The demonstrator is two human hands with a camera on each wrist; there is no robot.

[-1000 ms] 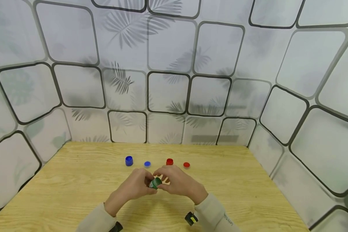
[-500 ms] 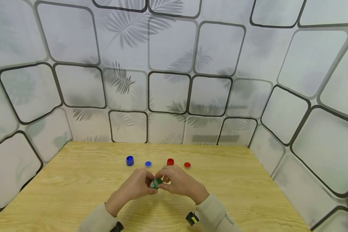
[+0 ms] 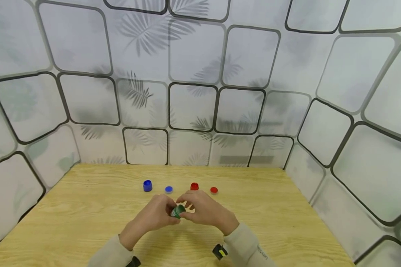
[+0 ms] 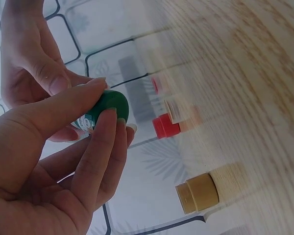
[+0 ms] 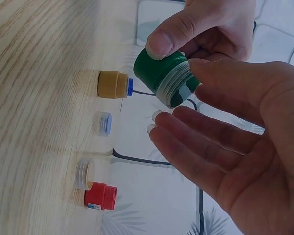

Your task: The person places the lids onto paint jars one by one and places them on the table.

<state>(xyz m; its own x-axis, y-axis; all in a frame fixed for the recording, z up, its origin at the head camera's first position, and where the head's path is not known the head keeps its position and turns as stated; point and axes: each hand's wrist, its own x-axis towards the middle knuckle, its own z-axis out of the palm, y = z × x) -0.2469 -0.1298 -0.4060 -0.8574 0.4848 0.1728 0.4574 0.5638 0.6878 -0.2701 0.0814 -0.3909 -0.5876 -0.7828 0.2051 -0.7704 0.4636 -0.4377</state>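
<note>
My left hand (image 3: 153, 213) grips a small green paint jar (image 5: 154, 71) above the table, thumb on one side and curled fingers on the other. The jar is tilted, its lid end toward my right hand (image 3: 207, 210). A clear ribbed lid (image 5: 172, 87) sits on that end. My right thumb and a finger pinch the lid's edge; the other right fingers (image 5: 206, 142) extend away from it. In the left wrist view, the rounded base of the green jar (image 4: 112, 104) shows between my left fingers, and part of its label is covered.
Behind my hands on the wooden table (image 3: 87, 215) stand a blue jar (image 3: 147, 186), a blue lid (image 3: 168, 189), a red jar (image 3: 194, 186) and a red lid (image 3: 214, 190). A yellow jar (image 4: 200, 193) and a loose clear lid (image 5: 84, 174) show in the wrist views.
Both hands stay almost in place around the green jar, with only a slight shift of the fingers and jar. The jars and lids on the table have not moved.
</note>
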